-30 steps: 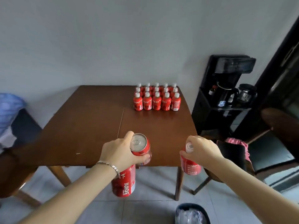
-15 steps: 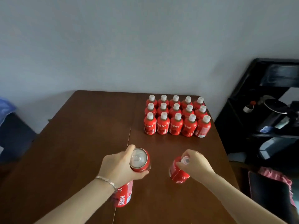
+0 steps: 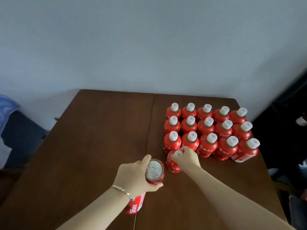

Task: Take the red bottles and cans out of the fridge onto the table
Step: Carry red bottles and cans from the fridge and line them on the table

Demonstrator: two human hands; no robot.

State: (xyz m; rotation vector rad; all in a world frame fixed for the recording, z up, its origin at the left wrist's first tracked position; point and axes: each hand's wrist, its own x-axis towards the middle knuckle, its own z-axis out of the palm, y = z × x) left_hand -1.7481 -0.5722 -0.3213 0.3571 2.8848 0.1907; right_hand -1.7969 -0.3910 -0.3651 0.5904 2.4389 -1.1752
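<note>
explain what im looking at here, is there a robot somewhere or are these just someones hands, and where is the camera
There is no robot: these are a person's two bare hands. The view comes from one wide camera worn on that person's head, looking forward and down, so the arms reach in from the bottom edge. Below them is a brown wooden table. On its far right stand fifteen red bottles with white caps, in three rows of five. The right hand grips one more bottle by its cap, just in front of that block. The left hand, with a bracelet at the wrist, holds a red can. A second red container shows under that hand; how it is held is hidden.
</note>
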